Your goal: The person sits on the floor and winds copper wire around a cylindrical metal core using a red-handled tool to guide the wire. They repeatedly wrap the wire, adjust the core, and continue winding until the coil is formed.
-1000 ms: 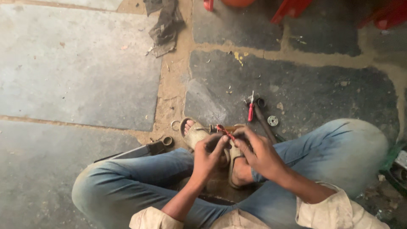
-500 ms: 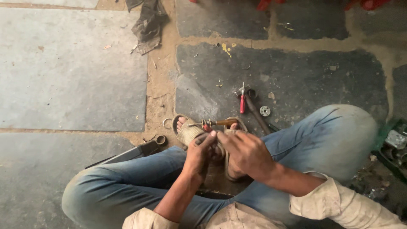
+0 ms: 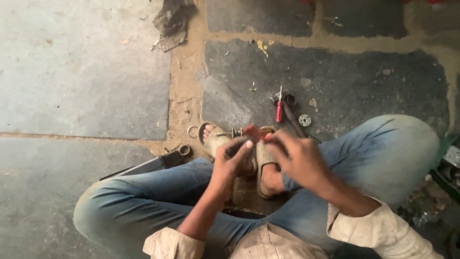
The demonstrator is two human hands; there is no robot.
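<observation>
A: Sitting cross-legged on the stone floor (image 3: pixel 86 86) in blue jeans (image 3: pixel 383 153), sandals (image 3: pixel 216 140) on.
B: And the hands?
A: The left hand (image 3: pixel 230 160) and right hand (image 3: pixel 298 158) meet above the feet, fingers curled on a small red-handled tool (image 3: pixel 253 132).
B: Anything nearby?
A: A red screwdriver (image 3: pixel 279 109) on the floor beyond, beside a small round metal part (image 3: pixel 304 120).

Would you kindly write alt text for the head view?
A seated person's left hand and right hand hold a small red-handled tool above sandalled feet. A red screwdriver and a washer lie on the stone floor.
</observation>
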